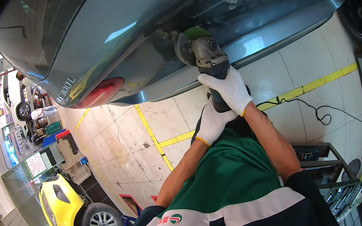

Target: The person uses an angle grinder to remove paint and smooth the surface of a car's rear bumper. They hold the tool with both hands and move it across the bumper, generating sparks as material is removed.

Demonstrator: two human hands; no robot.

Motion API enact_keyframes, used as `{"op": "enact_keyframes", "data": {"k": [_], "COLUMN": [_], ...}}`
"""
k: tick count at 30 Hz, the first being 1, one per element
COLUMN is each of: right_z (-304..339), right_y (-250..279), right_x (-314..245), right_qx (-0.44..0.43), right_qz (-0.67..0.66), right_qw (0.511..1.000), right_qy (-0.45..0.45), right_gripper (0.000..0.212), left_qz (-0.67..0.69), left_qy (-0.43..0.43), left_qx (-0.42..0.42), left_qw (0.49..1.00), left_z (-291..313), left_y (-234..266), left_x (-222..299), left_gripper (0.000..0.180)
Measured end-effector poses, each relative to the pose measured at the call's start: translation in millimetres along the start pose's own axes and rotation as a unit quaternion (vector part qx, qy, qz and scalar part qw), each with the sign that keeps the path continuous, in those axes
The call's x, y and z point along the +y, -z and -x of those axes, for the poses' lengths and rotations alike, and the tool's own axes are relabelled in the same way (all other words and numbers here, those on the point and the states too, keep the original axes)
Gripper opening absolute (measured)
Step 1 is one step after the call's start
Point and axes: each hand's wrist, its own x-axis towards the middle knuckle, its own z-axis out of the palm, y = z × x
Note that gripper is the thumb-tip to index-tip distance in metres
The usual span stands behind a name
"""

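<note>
Both my hands wear white knit gloves and hold an angle grinder (209,52) with a grey metal head and a dark body. My right hand (229,90) is wrapped round the body just behind the head. Closer to me, my left hand (213,123) grips the rear of the tool. A green part (196,33) shows at the head, beside a round greyish disc or guard (184,49). The head is up against the side of a grey-blue car (116,14), by a scuffed, dull patch of paint. I cannot tell whether the disc touches the metal.
The car's red tail light (103,92) lies left of the grinder. A black cable (320,107) trails over the tiled floor (271,72), which has yellow tape lines (328,78). A metal tool cart (327,170) stands at my right; a yellow car part with a wheel (102,224) is lower left.
</note>
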Motion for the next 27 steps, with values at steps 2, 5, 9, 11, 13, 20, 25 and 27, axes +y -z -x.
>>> {"op": "enact_keyframes", "data": {"k": [2,5,9,11,13,20,25,27], "right_z": [2.5,4.2,1.9,2.4,2.5,0.3,3.7,3.6], "right_y": [0.2,-0.5,0.2,0.4,0.5,-0.1,-0.1,0.2], "right_x": [-3.5,-7.0,-3.9,-5.2,-4.6,0.0,-6.0,-4.7], "right_qx": [-0.011,-0.015,-0.008,-0.006,-0.003,0.002,-0.004,-0.005], "right_qz": [-0.031,-0.044,-0.019,-0.016,-0.014,0.006,-0.047,-0.043], "right_qw": [0.999,0.999,0.999,0.999,1.0,1.0,0.999,0.999], "right_qy": [-0.022,-0.027,-0.027,-0.028,-0.023,0.0,-0.017,-0.021], "right_gripper": [0.059,0.058,0.058,0.059,0.06,0.061,0.056,0.055], "left_qz": [0.006,0.009,0.01,-0.004,0.001,-0.007,-0.022,-0.013], "left_qy": [0.005,0.001,-0.003,-0.002,-0.002,0.007,0.0,0.002], "left_qx": [-0.002,-0.002,0.0,-0.002,-0.001,0.0,-0.006,-0.009], "left_qw": [1.0,1.0,1.0,1.0,1.0,1.0,1.0,1.0], "left_z": [0.4,0.0,-1.6,-1.9,-1.5,-0.2,-0.5,0.2], "left_y": [0.5,0.9,0.4,1.3,0.9,0.9,0.6,0.2], "left_x": [0.4,-1.0,-4.9,-3.6,-3.8,-1.7,3.4,3.3], "left_gripper": [0.069,0.067,0.066,0.066,0.067,0.069,0.069,0.07]}}
